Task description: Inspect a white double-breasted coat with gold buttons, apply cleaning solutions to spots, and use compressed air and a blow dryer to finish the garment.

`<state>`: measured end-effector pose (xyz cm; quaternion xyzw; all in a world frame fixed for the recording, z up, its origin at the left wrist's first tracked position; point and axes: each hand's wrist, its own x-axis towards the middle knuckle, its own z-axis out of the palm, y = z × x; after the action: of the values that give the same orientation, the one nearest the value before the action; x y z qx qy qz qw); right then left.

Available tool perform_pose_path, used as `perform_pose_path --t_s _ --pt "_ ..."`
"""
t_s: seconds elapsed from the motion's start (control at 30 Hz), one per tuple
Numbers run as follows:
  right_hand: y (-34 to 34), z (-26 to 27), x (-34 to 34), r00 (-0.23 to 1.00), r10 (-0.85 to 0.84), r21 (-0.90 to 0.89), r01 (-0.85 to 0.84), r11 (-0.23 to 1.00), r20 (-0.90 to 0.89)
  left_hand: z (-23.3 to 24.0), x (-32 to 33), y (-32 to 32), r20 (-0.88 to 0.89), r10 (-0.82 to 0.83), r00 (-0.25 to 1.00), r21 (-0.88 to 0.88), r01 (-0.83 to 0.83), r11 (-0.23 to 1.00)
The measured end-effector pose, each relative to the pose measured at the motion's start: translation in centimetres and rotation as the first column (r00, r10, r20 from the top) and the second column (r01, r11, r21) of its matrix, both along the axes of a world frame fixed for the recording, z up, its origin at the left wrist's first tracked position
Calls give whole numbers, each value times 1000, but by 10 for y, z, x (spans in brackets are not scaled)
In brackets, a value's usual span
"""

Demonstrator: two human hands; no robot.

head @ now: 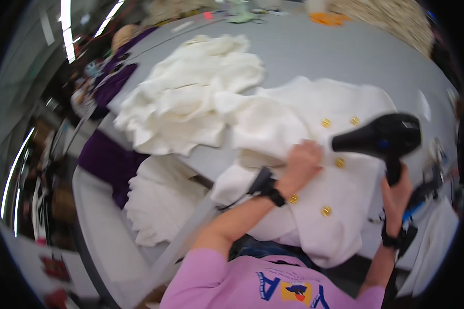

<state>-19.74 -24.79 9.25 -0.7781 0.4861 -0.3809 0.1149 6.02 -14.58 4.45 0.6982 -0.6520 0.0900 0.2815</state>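
Observation:
A white jacket (348,181) with two rows of gold buttons (326,211) is spread over the table's near edge, its lower part hanging towards my body. My right hand (398,191) grips the handle of a black hair dryer (379,135). The dryer is above the jacket's right side, its nozzle pointing left. On the jacket's front lies my left hand (304,164), fingers curled and blurred. Whether fabric is pinched in them cannot be told. A white sleeve (270,123) bunches beside that hand.
Crumpled white garments (193,96) are heaped on the grey table (294,50). Below the table's left edge hang white ribbed fabric (162,201) and purple fabric (108,166). Orange material (328,18) sits at the far side, near a beige fabric pile (386,23).

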Motion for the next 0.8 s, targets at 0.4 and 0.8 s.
perform_pose_path --t_s 0.4,0.8 --pt "-18 -17 -25 989 -150 -60 149 987 -8 -12 7 -33 -3 -115 993 -34 115 993" --pt "-11 -12 -26 1000 9 -2 -9 1000 10 -18 4 -36 19 -52 998 -90 53 994"
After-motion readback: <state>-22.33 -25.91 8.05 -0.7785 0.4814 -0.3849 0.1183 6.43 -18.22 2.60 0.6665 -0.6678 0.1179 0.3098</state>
